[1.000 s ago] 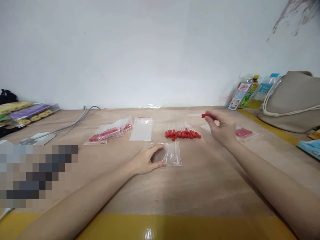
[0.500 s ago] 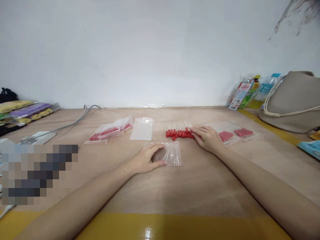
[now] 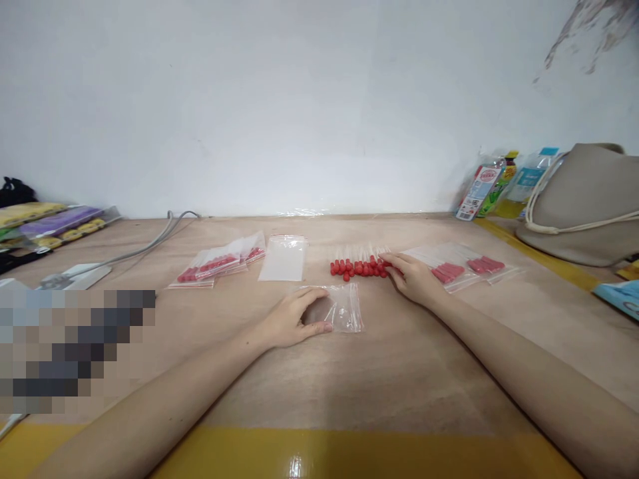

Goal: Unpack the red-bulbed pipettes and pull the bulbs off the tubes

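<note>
Sticks with red heads (image 3: 357, 267) lie in a crowded row on the table (image 3: 399, 392), their thin, pale stems pointing toward the wall (image 3: 249, 120) and their heads toward the person, so each stick's long axis runs roughly fore and aft while the row itself stretches left to right. The right hand (image 3: 414, 276) is clearly the nearer one: it sits just to the right of the row, its fingers pointing left, the tips at the row's right end and lying across the sticks rather than along them. Whether thumb and fingers grip a stick there I cannot tell, as the tips hide the contact. The left hand (image 3: 287, 322) rests left of the row and closer to the person, thumb and fingers parted in a wide curve at a clear zip bag (image 3: 344, 309), touching it without clenching. That bag lies flat just on the person's side of the row, its ridged strip facing right, so it is left of the right hand and nearer the person. Filled bags with red contents (image 3: 429, 253) lie just past the right hand, to its right.
</note>
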Demonstrator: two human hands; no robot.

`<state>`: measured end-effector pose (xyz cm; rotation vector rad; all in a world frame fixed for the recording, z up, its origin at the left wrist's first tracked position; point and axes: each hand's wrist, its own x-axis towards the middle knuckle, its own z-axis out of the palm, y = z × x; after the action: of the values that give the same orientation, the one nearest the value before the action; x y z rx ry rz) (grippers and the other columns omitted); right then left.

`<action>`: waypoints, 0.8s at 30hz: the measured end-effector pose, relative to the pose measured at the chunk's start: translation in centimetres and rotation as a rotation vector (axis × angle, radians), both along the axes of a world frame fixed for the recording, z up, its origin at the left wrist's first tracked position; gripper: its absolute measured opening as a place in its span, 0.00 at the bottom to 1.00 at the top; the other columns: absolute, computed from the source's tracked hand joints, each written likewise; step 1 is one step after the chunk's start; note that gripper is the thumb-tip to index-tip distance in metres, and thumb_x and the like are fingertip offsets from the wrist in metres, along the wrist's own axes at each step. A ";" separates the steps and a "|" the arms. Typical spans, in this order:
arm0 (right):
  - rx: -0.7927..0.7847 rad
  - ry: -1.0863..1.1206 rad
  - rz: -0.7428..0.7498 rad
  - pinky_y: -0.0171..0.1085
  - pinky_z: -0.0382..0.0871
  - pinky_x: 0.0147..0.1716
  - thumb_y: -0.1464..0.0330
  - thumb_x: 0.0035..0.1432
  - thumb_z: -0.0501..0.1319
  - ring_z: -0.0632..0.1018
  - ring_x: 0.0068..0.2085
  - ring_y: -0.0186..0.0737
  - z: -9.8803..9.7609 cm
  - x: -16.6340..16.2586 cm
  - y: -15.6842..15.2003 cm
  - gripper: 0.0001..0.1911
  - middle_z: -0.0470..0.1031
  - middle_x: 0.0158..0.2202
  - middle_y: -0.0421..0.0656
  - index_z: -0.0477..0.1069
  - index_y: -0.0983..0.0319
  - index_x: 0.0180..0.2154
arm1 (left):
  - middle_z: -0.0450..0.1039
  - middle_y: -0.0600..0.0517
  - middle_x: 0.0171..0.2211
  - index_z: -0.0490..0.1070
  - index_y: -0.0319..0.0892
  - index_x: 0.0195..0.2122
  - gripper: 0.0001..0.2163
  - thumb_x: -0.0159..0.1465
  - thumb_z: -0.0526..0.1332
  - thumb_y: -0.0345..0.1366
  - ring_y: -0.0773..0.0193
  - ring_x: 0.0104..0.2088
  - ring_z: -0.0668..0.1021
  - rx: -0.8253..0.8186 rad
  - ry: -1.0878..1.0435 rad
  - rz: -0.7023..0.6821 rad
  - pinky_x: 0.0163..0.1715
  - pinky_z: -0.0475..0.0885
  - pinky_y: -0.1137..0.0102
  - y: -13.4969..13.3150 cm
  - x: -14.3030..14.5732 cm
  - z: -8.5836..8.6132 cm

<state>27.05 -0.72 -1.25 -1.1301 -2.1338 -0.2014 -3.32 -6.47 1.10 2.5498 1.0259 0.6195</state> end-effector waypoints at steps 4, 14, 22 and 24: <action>0.000 0.006 -0.033 0.41 0.69 0.40 0.75 0.55 0.48 0.74 0.39 0.42 0.3 0.5 0.1 0.16 0.74 0.38 0.47 0.70 0.62 0.42 | 0.64 0.47 0.52 0.59 0.44 0.53 0.26 0.56 0.58 0.49 0.57 0.52 0.67 0.000 0.010 0.002 0.52 0.63 0.61 0.0 0.0 0.0; -0.037 0.024 -0.081 0.40 0.66 0.42 0.70 0.51 0.54 0.73 0.41 0.43 0.1 0.8 0.0 0.10 0.71 0.40 0.46 0.70 0.61 0.36 | 0.64 0.47 0.52 0.59 0.44 0.53 0.25 0.56 0.58 0.49 0.57 0.52 0.67 -0.003 0.006 0.001 0.52 0.63 0.61 0.0 0.0 0.0; 0.009 0.128 -0.166 0.41 0.64 0.38 0.75 0.48 0.51 0.72 0.37 0.42 0.9 0.3 -0.9 0.09 0.71 0.33 0.45 0.66 0.62 0.32 | 0.63 0.46 0.52 0.59 0.45 0.53 0.25 0.56 0.58 0.49 0.56 0.52 0.67 0.002 -0.004 0.002 0.52 0.63 0.60 0.0 0.0 -0.1; 0.029 0.140 -0.121 0.40 0.63 0.37 0.72 0.50 0.52 0.71 0.34 0.41 1.6 -1.0 -2.2 0.06 0.71 0.31 0.44 0.66 0.62 0.32 | 0.63 0.46 0.53 0.59 0.45 0.53 0.26 0.56 0.58 0.50 0.56 0.52 0.67 0.001 0.002 0.006 0.52 0.63 0.60 0.0 0.0 -0.1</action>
<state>26.01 -2.90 0.38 -1.2208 -1.9359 -0.2019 -3.31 -6.46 1.00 2.5501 1.0347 0.6196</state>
